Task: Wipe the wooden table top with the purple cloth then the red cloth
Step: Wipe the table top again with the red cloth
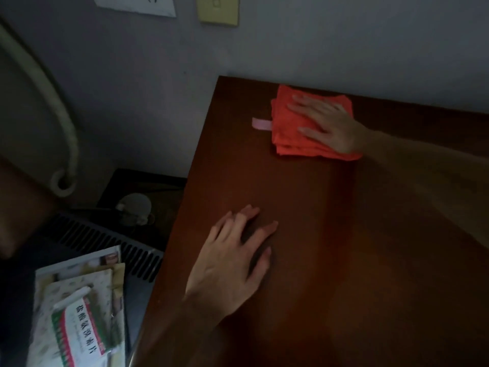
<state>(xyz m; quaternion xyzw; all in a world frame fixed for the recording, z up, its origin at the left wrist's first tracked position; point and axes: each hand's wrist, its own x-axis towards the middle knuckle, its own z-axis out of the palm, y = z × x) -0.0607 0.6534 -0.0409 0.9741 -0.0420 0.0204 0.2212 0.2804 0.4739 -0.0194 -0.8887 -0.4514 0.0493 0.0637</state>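
Two flat, released hands: right hand atop folded red cloth, left hand on smooth wooden table top.

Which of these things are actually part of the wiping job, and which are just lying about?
Part of the job:
- red cloth, folded, far corner
- right hand, flat on it
- wooden table top
- left hand, resting on the wood

Just lying about:
- pink tag beside the cloth
- medicine box and papers off the table

No purple cloth is visible.
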